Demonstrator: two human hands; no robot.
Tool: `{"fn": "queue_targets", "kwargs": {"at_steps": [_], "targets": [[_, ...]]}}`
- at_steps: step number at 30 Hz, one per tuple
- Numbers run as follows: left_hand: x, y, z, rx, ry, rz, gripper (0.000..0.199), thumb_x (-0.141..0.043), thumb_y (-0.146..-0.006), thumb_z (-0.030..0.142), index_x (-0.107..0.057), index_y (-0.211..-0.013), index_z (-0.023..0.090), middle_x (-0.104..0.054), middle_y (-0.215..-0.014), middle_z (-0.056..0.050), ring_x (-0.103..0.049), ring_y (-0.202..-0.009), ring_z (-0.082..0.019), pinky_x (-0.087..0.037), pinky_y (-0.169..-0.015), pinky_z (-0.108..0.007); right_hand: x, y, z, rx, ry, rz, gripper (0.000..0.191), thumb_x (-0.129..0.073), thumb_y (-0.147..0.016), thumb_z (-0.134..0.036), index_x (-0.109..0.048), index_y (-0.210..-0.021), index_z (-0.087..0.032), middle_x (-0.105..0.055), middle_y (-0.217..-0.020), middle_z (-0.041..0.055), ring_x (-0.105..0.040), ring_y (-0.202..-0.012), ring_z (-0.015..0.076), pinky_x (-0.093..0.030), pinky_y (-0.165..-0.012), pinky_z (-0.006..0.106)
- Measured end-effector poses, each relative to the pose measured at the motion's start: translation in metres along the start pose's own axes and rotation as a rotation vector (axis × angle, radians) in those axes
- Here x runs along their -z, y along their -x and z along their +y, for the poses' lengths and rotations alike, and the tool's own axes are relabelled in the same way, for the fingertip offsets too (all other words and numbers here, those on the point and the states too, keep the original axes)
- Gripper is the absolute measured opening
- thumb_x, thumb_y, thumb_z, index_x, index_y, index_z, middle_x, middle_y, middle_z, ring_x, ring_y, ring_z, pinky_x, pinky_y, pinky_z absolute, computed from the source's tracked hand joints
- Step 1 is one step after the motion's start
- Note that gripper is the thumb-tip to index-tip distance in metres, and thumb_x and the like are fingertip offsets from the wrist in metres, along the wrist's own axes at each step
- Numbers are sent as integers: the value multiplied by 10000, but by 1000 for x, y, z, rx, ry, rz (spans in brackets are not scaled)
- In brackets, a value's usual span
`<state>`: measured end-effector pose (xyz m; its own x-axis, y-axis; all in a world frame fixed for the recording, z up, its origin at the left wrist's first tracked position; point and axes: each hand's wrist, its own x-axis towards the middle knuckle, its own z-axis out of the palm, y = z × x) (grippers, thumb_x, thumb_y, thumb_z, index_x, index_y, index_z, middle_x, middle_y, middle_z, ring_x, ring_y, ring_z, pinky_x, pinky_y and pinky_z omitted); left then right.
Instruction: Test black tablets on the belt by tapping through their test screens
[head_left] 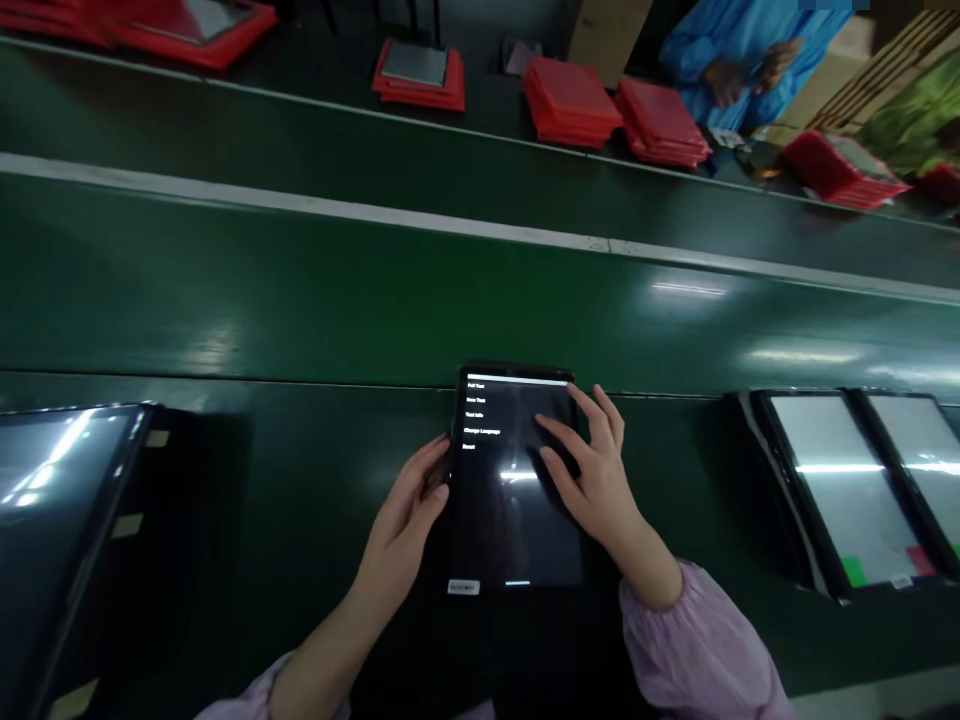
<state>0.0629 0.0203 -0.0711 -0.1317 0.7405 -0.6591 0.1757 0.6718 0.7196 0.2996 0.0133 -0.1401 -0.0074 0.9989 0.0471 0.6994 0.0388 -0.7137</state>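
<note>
A black tablet [517, 520] lies in front of me, its lit screen showing a short white text menu under a white bar. A small barcode label [463, 587] is stuck at its lower left corner. My left hand [409, 510] grips the tablet's left edge, thumb at the front and fingers partly hidden behind the side. Over the right half of the screen is my right hand [596, 460], with its fingers spread. The index fingertip is at the screen; whether it touches the glass I cannot tell.
Stacked tablets [840, 490] with coloured stickers stand at right. A large stack with a dark screen [60, 520] is at left. Beyond the green conveyor [450, 290], red padded sleeves [570, 100] lie on the far bench. A person in blue [742, 60] works there.
</note>
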Motion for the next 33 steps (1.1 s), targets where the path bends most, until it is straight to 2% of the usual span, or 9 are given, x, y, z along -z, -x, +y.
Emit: {"fn": "queue_targets", "kwargs": {"at_steps": [4, 7, 13, 17, 21, 27, 31, 33], "targets": [[2, -4, -3, -49, -46, 15, 390, -786, -900, 519, -808, -1259, 369, -606, -1602, -36, -496, -1547, -334, -539, -1198, -449, 2, 1, 6, -39, -160, 17, 338, -517, -1081, -326, -740, -1333, -302, -575, -1582, 104, -437, -1555, 385, -461, -1203, 669], [0, -8, -3, -51, 8, 26, 406, -798, -898, 536, -811, -1268, 368, -591, -1615, -38, -506, -1539, -340, -540, -1197, -447, 4, 1, 10, -85, -282, 77, 330, -500, -1086, -275, -742, -1309, -301, -660, -1477, 98, -554, -1473, 333, -538, -1152, 589], [-2, -13, 1, -38, 49, -23, 387, -826, -909, 460, -798, -1293, 414, -582, -1626, -16, -486, -1554, -351, -485, -1244, -496, 1, 0, 13, -166, -304, 163, 348, -458, -1114, -324, -771, -1247, -254, -746, -1305, 119, -708, -1266, 295, -601, -1066, 547], [1, -13, -1, -57, 68, -82, 436, -776, -956, 345, -743, -1386, 412, -556, -1652, -20, -449, -1579, -342, -406, -1293, -531, -2, 0, 14, -146, -342, 184, 305, -504, -1103, -283, -781, -1231, -260, -756, -1278, 100, -723, -1214, 271, -619, -1015, 492], [3, -13, -3, -54, 79, -136, 510, -756, -964, 300, -691, -1462, 389, -543, -1661, -43, -446, -1583, -325, -410, -1292, -494, -5, 0, 14, -159, -351, 205, 304, -504, -1103, -283, -788, -1211, -266, -758, -1252, 91, -722, -1196, 278, -609, -1005, 501], [4, -12, -6, -78, 63, -144, 543, -747, -969, 290, -659, -1494, 400, -545, -1660, -36, -444, -1585, -316, -416, -1292, -477, -7, -1, 13, -149, -342, 221, 283, -506, -1107, -281, -784, -1162, -266, -762, -1219, 72, -724, -1162, 245, -604, -986, 456], [6, -12, -7, -118, 6, -176, 545, -717, -997, 306, -625, -1519, 432, -518, -1677, -21, -434, -1592, -300, -416, -1293, -461, -8, -1, 12, -168, -347, 233, 263, -525, -1097, -296, -745, -1234, -255, -761, -1218, 85, -726, -1163, 261, -614, -962, 465], [6, -12, -7, -154, -93, -177, 552, -686, -1022, 316, -584, -1545, 462, -508, -1676, -20, -452, -1581, -292, -426, -1285, -477, -9, -1, 12, -170, -357, 240, 259, -531, -1093, -298, -731, -1251, -251, -758, -1215, 91, -727, -1162, 266, -620, -952, 466]]}}
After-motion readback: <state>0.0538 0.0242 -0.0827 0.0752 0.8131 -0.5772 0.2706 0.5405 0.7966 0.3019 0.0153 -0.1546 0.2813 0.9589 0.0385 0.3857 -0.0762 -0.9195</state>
